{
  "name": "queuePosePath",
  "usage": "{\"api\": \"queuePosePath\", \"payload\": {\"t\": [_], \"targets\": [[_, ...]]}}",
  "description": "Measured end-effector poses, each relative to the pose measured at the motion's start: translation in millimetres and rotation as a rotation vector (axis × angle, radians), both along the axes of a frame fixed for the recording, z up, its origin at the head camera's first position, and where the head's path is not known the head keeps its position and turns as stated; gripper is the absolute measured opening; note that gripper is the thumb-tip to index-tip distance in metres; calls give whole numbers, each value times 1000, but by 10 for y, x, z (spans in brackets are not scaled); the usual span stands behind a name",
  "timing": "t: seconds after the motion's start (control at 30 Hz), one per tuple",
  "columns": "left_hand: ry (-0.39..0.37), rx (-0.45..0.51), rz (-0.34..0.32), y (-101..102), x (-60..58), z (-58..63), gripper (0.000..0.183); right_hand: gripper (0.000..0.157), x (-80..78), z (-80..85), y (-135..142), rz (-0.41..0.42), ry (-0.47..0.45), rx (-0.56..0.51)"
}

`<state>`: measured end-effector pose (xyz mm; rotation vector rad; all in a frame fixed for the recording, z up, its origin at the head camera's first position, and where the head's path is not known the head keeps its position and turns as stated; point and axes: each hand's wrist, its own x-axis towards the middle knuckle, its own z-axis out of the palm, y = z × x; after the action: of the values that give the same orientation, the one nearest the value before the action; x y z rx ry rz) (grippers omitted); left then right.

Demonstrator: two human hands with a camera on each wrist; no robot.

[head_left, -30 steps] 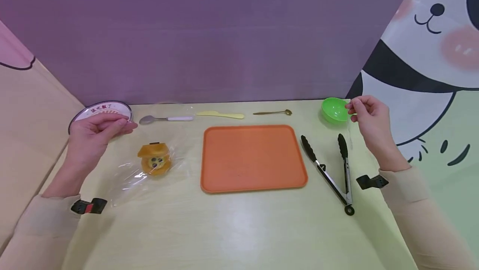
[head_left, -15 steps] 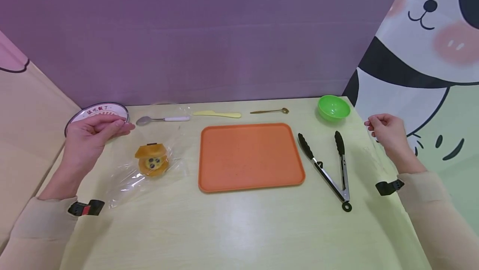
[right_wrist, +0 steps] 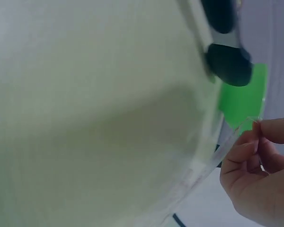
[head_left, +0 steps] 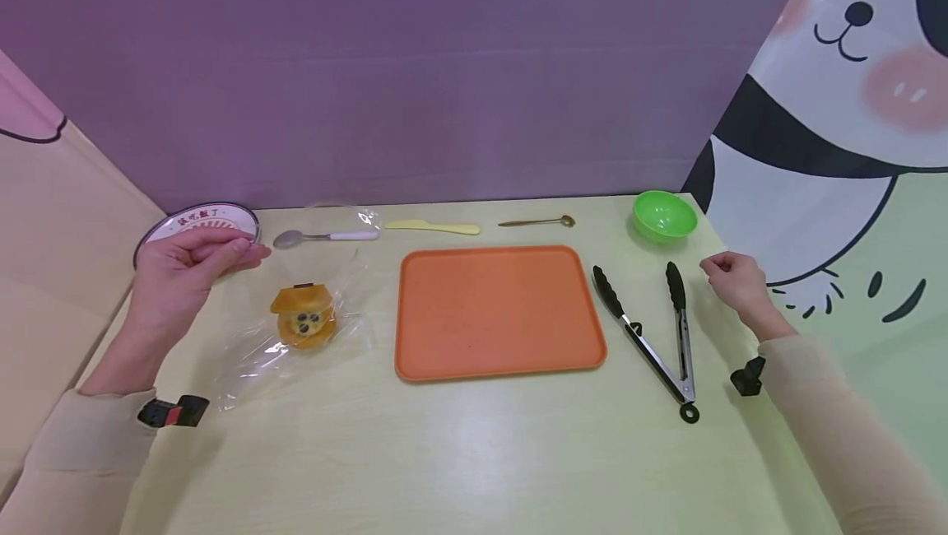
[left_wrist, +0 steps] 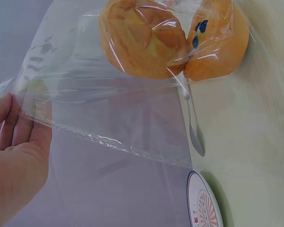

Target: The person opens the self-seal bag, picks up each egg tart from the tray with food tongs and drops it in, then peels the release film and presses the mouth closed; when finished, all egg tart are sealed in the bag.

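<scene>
My left hand [head_left: 178,276] pinches the edge of a clear plastic bag [left_wrist: 116,116] between thumb and fingers. Inside the bag is golden-brown bread [head_left: 306,317], one part dotted with dark spots. The left wrist view shows it as a round scored bun [left_wrist: 142,40] beside a second piece [left_wrist: 220,45] with dark blue bits. Off the table's right edge, my right hand [head_left: 739,284] has its fingers curled. In the right wrist view, its thumb and finger pinch a thin clear plastic strip [right_wrist: 206,170] that trails downward. The green bowl [head_left: 664,216] stands just beyond that hand.
An orange tray [head_left: 499,313] lies mid-table, with black-handled tongs [head_left: 666,362] spread open on its right. Along the back are a spoon [head_left: 355,235], a yellow knife [head_left: 433,227] and a small gold spoon [head_left: 536,222]. A printed plate [head_left: 207,216] is behind my left hand.
My right hand has moved from beside the green bowl out to the right, then back left and lower than at first. My left hand keeps its grip on the bag, almost still.
</scene>
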<state>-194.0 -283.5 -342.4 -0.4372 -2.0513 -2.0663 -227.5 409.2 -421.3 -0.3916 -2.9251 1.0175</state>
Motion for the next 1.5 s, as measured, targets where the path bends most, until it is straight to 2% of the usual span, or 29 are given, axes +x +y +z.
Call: {"api": "queuePosePath", "payload": {"t": [0.1,0.2,0.37,0.43,0.67,0.83,1.0,1.27,1.5], "targets": [[-5,-5,0,-3,-1,0,25,40,-7,-90,30,17,34,56],[-5,7,-4,0,-1,8,23,37,-13,-153,87,19,43,67],[-8,14,-5,8,-5,8,23,39,-15,-184,193,-16,-11,-35],[-15,6,-4,9,-2,6,22,42,-12,-168,222,-14,-5,-44],[0,11,-13,-1,8,13,22,48,-32,9,202,-64,62,34],[13,23,-18,-1,15,13,21,49,-58,117,146,-55,71,41],[22,-11,-15,12,1,-2,20,47,-69,192,46,-57,125,54],[18,-11,-41,38,-47,-27,18,42,-127,342,-265,-2,228,124],[8,9,-46,53,-48,-16,17,35,-219,495,-627,78,318,109]]}}
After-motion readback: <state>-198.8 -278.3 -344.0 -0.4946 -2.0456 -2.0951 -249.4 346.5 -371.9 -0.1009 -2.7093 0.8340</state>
